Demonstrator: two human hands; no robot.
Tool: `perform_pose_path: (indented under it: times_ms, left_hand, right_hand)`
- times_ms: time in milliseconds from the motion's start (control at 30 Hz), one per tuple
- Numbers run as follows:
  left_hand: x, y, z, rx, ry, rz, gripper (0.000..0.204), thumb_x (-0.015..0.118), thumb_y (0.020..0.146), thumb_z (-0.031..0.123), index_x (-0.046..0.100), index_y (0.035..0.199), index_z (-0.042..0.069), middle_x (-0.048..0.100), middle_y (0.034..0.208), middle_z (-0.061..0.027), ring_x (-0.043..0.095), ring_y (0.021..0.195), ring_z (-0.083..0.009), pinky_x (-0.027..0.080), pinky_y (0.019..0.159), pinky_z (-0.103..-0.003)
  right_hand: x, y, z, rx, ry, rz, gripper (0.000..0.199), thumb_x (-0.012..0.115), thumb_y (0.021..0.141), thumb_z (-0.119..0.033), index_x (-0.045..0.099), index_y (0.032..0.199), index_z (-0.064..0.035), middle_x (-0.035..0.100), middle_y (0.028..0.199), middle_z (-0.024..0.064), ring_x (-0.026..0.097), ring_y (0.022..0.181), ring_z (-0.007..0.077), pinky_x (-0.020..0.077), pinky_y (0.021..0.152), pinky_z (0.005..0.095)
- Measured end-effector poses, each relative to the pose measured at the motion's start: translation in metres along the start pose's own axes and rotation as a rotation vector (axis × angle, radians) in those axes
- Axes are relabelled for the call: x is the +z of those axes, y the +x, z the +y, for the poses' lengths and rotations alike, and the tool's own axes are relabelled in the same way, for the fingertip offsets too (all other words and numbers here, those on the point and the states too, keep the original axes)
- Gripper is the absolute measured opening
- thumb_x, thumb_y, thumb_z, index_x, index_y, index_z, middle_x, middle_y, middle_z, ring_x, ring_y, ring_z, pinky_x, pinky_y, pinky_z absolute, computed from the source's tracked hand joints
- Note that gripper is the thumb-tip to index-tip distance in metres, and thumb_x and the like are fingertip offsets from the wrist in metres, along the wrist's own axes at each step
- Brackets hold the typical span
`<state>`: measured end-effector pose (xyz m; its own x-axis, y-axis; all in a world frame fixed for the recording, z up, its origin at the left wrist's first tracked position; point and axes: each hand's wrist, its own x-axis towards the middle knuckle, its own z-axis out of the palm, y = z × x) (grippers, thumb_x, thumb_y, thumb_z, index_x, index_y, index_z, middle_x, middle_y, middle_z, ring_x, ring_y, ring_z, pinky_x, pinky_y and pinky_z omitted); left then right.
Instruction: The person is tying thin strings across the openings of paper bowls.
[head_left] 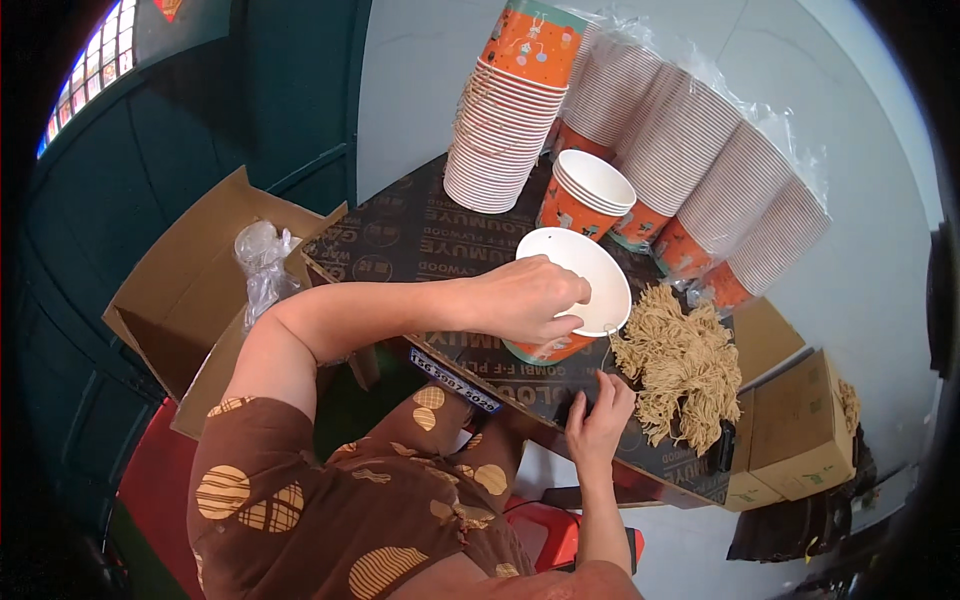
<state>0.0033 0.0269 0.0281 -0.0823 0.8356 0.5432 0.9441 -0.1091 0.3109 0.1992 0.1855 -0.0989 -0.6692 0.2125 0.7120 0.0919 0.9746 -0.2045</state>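
Note:
An orange paper bucket (538,351) with a white inside stands at the table's near edge. My left hand (535,298) reaches across its mouth, fingers bent and closed at the near right rim; what they hold, if anything, is hidden. A thin tan string (607,345) hangs at the rim on that side, reaching down toward my right hand (600,415). My right hand is at the table edge, thumb and forefinger apart, with nothing visible in it. Beside it lies a loose heap of tan strings (685,370). One small hole shows in the bucket's far rim.
Behind stand a few nested buckets (575,215), a tall bucket stack (500,135) with strings along its side, and several plastic-wrapped stacks (680,140). Open cardboard boxes flank the dark table (400,225): one left (170,300), one right (800,430). A red stool (545,540) is below.

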Motion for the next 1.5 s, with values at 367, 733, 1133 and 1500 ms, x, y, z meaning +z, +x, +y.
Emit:
perform_pose_path:
  times_ms: [367,733,1133,1500]
  left_hand:
    - [-0.005,0.000,-0.004,-0.005,0.008,-0.045,0.028,0.071,0.082,0.012,0.068,0.102,-0.007,0.070,0.086,-0.0231,0.069,0.083,-0.0372,0.053,0.080,-0.044]
    - [-0.010,0.021,-0.008,0.002,0.023,-0.109,0.026,0.072,0.083,0.015,0.069,0.099,-0.005,0.071,0.087,-0.0218,0.068,0.085,-0.0371,0.052,0.080,-0.045]
    - [-0.013,0.041,-0.020,-0.088,-0.066,-0.276,0.021,0.063,0.089,0.012,0.069,0.099,-0.005,0.071,0.086,-0.0222,0.071,0.082,-0.0353,0.054,0.076,-0.043]
    - [-0.008,0.061,-0.027,-0.396,-0.430,-0.478,0.027,0.054,0.093,0.015,0.071,0.100,-0.004,0.073,0.088,-0.0148,0.069,0.083,-0.0233,0.053,0.078,-0.035]
  right_hand:
    - [0.001,0.000,-0.007,0.004,-0.050,-0.029,0.042,0.066,0.082,-0.006,0.055,0.122,0.0025,0.054,0.113,0.0220,0.052,0.103,0.0387,0.0400,0.090,0.0484]
    - [-0.003,0.003,-0.006,0.015,-0.037,-0.056,0.040,0.065,0.082,-0.006,0.056,0.120,0.0020,0.056,0.111,0.0203,0.053,0.103,0.0376,0.0405,0.089,0.0479]
    - [-0.008,-0.005,0.002,0.093,0.132,-0.031,0.035,0.065,0.082,-0.003,0.059,0.116,-0.0003,0.057,0.111,0.0179,0.052,0.105,0.0358,0.0400,0.090,0.0460]
    - [-0.026,0.026,0.015,0.297,0.542,-0.013,0.024,0.057,0.087,0.001,0.061,0.110,0.0016,0.058,0.118,0.0183,0.055,0.113,0.0338,0.0420,0.100,0.0411]
